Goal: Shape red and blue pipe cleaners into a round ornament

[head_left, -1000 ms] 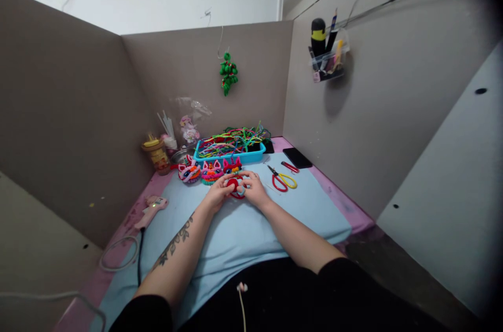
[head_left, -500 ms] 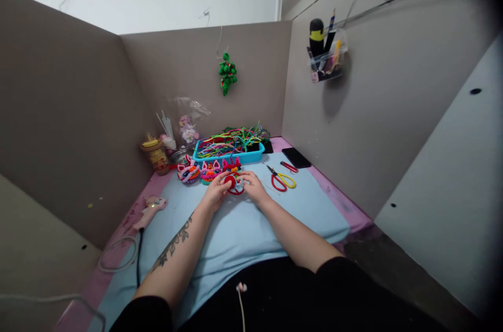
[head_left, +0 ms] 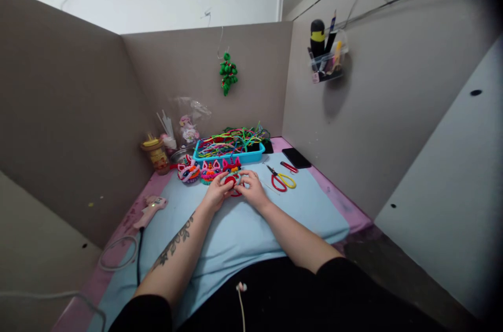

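Between both hands, over the pale blue cloth, is a small round red and pale-blue pipe-cleaner piece [head_left: 230, 179]. My left hand [head_left: 216, 193] grips its left side, with the red coiled disc facing up by the thumb. On the other side, my right hand [head_left: 253, 190] pinches the pale-blue part, its fingertips close to the left ones. A red loop shows below the fingers; much of the piece is covered by them. Just behind stand several fuzzy animal heads, among them a purple-pink one [head_left: 188, 172] and a pink-orange one [head_left: 210, 172].
A blue tray [head_left: 230, 157] of colourful pipe cleaners lies behind. Red-and-yellow scissors [head_left: 280, 181], a red-handled tool [head_left: 290, 167] and a phone [head_left: 296, 158] are at right. A pink glue gun [head_left: 151, 209] with its cord lies left. Partition walls enclose the table.
My right fingers have moved in towards the left hand. The pale-blue strand now curves around the red disc, and less of the red loop shows.
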The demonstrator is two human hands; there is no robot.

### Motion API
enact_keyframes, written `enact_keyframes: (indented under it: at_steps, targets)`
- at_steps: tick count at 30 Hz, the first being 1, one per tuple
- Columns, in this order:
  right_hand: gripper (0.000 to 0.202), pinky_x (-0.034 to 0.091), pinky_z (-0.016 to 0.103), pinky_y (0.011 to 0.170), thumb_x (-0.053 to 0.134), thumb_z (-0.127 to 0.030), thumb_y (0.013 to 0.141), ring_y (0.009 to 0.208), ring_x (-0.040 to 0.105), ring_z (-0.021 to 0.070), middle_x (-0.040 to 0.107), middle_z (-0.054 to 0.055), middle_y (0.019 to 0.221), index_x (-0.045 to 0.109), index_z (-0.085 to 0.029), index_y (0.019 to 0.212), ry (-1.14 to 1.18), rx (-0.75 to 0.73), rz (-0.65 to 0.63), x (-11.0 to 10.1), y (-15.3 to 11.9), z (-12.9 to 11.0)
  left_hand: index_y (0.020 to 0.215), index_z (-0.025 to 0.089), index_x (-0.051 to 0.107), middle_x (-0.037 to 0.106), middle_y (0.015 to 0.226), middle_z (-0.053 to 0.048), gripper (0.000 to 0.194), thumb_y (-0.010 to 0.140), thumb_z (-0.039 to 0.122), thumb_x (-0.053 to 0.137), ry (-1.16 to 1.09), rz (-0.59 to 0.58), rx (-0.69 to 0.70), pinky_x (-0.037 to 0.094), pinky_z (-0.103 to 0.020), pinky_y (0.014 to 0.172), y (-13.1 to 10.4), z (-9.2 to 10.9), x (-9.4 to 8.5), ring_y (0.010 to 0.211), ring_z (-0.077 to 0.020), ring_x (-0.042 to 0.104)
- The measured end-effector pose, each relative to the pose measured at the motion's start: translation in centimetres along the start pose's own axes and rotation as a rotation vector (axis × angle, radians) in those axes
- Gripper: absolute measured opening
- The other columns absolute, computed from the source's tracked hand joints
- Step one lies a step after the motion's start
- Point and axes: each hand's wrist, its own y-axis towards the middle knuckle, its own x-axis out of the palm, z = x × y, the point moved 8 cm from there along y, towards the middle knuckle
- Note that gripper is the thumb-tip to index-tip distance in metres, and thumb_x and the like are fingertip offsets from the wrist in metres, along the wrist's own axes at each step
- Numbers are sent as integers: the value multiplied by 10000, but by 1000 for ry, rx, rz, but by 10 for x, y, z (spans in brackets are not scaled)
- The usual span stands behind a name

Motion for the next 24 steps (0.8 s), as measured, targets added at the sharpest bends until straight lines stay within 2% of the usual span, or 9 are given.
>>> enact_keyframes:
  at_steps: [5,8,11,14,18,24]
  targets:
    - [105,359,351,956,643,-287,684,1017,515,216,547,55,999,613,-200,634,78,129,82,-10,4,24,1203,162,468,643,737,-8,678,611,230,793,168,-177,89,464,-203,512,-7,5,19,576,-106,578]
    - [164,378,348,949,659,-333,652,971,541,213,543,55,985,585,-194,607,126,216,83,-7,5,41,1215,165,474,632,698,3,678,620,245,789,176,-214,87,448,-207,500,-8,5,21,534,-101,562]
    - [205,370,367,974,662,-385,646,982,553,219,560,60,1030,597,-192,620,180,293,52,-2,6,52,1243,177,459,646,741,-21,706,622,247,788,133,-201,22,473,-230,528,-6,1,18,593,-138,612]
    - [220,338,394,1013,650,-414,665,1056,540,240,577,70,1081,643,-195,683,212,306,26,0,6,54,1245,180,460,658,856,-64,698,629,240,783,40,-151,-22,520,-269,602,-4,-2,12,726,-177,648]
    - [189,318,412,1032,660,-399,673,1107,514,254,595,72,1060,659,-211,653,181,272,-12,2,6,50,1238,190,464,638,946,-71,694,622,204,784,-21,-147,10,537,-274,660,-1,1,9,792,-164,639]
    - [162,338,394,1011,645,-351,685,1072,536,240,577,76,1059,643,-197,636,126,271,-22,6,4,52,1235,200,459,609,906,-46,686,630,246,780,57,-142,74,537,-291,680,2,-1,5,784,-147,612]
